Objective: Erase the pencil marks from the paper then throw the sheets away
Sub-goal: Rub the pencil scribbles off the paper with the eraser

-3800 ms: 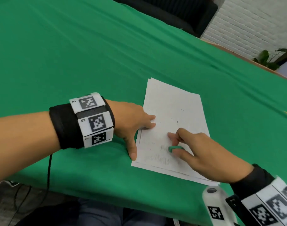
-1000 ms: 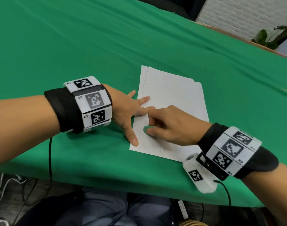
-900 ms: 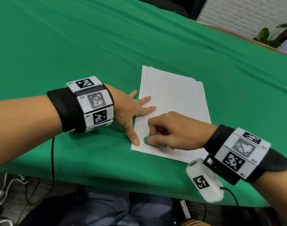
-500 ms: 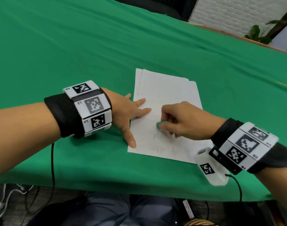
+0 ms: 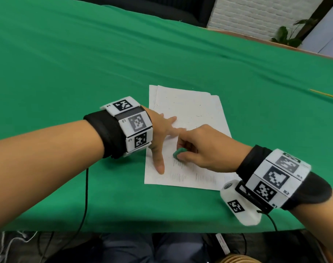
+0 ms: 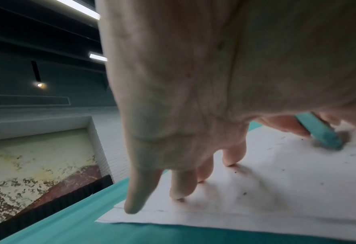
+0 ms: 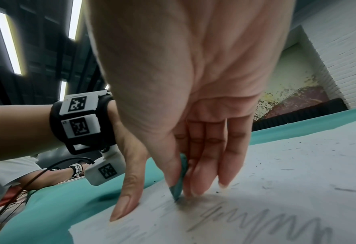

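The sheets lie stacked on the green table cloth near its front edge. At least 2 offset edges show at the far corner; the exact count cannot be read. The right hand pinches 1 green eraser between thumb and fingers, its tip pressed on the top sheet among the pencil marks. The head view hides most of the eraser; the right wrist view shows its dirty tip on the scribbles. The left hand lies flat with straight spread fingers, holding nothing, on the sheets' left edge. 1 yellow pencil, blurred, lies well apart at the right.
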